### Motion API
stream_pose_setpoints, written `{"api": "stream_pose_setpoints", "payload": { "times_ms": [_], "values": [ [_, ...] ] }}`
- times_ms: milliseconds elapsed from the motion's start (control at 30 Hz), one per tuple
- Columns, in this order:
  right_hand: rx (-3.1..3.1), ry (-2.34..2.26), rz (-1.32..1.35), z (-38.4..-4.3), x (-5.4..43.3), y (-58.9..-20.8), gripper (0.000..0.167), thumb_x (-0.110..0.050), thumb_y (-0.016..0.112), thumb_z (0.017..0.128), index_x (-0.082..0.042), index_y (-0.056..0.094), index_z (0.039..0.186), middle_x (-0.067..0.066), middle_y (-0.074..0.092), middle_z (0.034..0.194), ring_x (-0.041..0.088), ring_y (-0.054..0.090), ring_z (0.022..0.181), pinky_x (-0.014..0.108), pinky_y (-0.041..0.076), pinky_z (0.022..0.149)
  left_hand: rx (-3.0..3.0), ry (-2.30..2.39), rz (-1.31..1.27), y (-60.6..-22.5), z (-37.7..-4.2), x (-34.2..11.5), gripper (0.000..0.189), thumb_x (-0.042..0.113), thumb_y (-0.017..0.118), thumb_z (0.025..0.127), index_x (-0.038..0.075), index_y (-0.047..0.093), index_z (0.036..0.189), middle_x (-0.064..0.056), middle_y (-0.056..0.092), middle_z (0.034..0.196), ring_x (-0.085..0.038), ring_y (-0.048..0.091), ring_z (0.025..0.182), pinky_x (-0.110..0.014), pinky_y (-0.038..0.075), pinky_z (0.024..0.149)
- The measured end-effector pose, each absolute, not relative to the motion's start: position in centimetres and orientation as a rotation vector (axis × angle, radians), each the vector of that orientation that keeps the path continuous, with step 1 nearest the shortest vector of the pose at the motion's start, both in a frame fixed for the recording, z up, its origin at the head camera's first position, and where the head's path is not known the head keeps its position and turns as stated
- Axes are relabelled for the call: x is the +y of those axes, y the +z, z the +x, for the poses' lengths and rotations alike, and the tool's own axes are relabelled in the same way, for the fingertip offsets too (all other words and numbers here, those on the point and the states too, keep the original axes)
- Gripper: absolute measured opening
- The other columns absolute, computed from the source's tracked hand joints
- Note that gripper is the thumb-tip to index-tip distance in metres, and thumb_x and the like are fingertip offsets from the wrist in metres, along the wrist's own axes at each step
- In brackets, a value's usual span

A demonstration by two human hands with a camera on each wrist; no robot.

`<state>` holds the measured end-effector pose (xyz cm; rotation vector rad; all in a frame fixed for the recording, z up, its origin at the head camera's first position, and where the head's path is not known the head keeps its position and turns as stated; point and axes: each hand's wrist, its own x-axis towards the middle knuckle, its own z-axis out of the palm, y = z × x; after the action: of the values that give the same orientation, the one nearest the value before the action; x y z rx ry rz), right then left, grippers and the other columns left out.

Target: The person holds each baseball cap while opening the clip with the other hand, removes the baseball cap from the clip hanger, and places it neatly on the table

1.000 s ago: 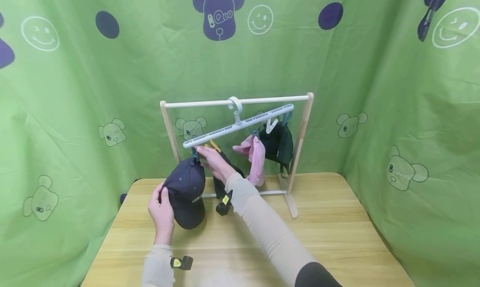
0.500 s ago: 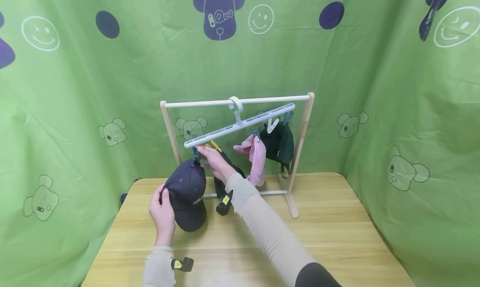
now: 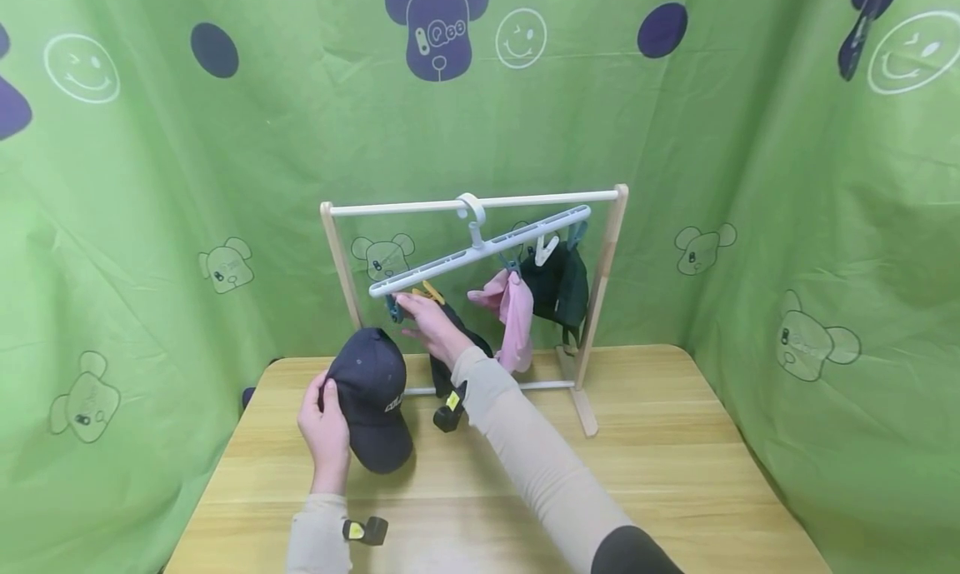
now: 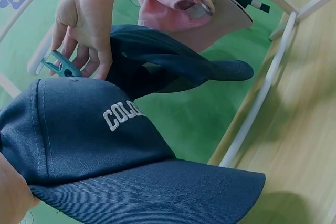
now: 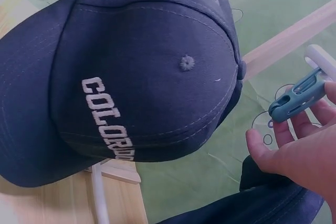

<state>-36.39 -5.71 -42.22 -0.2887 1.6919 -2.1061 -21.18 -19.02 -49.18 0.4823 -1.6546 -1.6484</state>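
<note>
Between seven and eight o'clock from the head view's centre, the left hand (image 3: 324, 424) pinched a navy fabric baseball cap (image 3: 367, 370) by the rim of its crown, brim toward six o'clock. The cap looked light and fairly tough, with a soft crown likely to fold and a stiffer brim; its matte cloth should have gripped well, the rim or the brim's root seeming the best hold. At one o'clock, the right hand (image 3: 431, 324) pinched a teal plastic clothes clip (image 5: 296, 98), apart from the cap. Farther toward one o'clock sloped a white plastic hanger (image 3: 438, 267); toward three hung a pink cloth hat (image 3: 516, 324). Beneath spread a pale wooden desk (image 3: 660, 457).
</note>
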Motion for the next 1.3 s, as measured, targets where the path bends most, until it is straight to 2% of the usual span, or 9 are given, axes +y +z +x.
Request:
{"api": "stream_pose_setpoints", "payload": {
  "times_ms": [267, 800, 1000, 1133, 1300],
  "values": [
    [1.698, -2.103, -0.287, -36.4, -5.6, -42.3, 0.042, -0.023, 0.043, 0.104, -0.006, 0.048, 0.142, 0.015, 0.047, 0.147, 0.031, 0.04, 0.14, 0.055, 0.032, 0.115, -1.622, -1.665, 0.476, -49.3, -21.0, -19.0, 0.027, 0.011, 0.053, 0.099, -0.002, 0.066, 0.119, -0.022, 0.064, 0.123, 0.004, 0.057, 0.099, -0.009, 0.045, 0.09],
    [1.695, -2.111, -0.271, -36.2, -5.5, -42.0, 0.042, -0.023, 0.042, 0.104, -0.006, 0.048, 0.142, 0.015, 0.047, 0.146, 0.03, 0.041, 0.139, 0.054, 0.03, 0.117, -1.592, -1.673, 0.562, -49.8, -20.3, -19.8, 0.03, 0.015, 0.052, 0.099, -0.002, 0.064, 0.121, -0.016, 0.063, 0.124, 0.005, 0.055, 0.102, -0.013, 0.044, 0.095],
    [1.708, -2.119, -0.268, -36.2, -5.6, -42.1, 0.04, -0.022, 0.043, 0.104, -0.005, 0.05, 0.14, 0.016, 0.049, 0.143, 0.029, 0.044, 0.135, 0.049, 0.032, 0.117, -1.596, -1.668, 0.581, -49.9, -20.0, -20.0, 0.031, 0.017, 0.052, 0.1, -0.001, 0.063, 0.122, -0.019, 0.062, 0.128, 0.004, 0.054, 0.103, -0.022, 0.045, 0.102],
    [1.693, -2.138, -0.265, -36.3, -5.6, -42.2, 0.04, -0.021, 0.043, 0.103, -0.003, 0.05, 0.138, 0.016, 0.051, 0.141, 0.029, 0.047, 0.132, 0.048, 0.033, 0.117, -1.582, -1.672, 0.596, -50.1, -19.8, -20.2, 0.031, 0.018, 0.053, 0.1, -0.001, 0.063, 0.123, -0.015, 0.063, 0.126, 0.003, 0.054, 0.105, -0.027, 0.044, 0.106],
    [1.672, -2.146, -0.272, -36.3, -5.5, -42.4, 0.04, -0.02, 0.042, 0.104, -0.003, 0.049, 0.139, 0.017, 0.049, 0.143, 0.029, 0.046, 0.134, 0.047, 0.032, 0.117, -1.554, -1.661, 0.601, -50.1, -19.6, -20.4, 0.03, 0.016, 0.053, 0.099, -0.003, 0.063, 0.122, -0.007, 0.066, 0.12, 0.004, 0.054, 0.104, -0.022, 0.045, 0.103]
  ]
}}
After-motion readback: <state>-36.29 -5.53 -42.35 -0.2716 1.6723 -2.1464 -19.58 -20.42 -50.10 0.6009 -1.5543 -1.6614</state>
